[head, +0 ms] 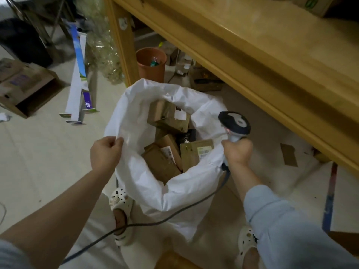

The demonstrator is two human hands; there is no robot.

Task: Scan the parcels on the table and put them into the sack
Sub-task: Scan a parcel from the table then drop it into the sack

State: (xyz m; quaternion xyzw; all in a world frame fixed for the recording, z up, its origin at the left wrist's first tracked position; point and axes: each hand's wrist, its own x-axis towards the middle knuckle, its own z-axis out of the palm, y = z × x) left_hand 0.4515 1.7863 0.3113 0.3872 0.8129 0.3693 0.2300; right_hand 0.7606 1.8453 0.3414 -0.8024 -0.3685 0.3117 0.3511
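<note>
Right fingers [228,145] hold scanner [234,123] upright, head seemingly forward.

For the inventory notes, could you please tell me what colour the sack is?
White; the sack shows best in the head view.
</note>
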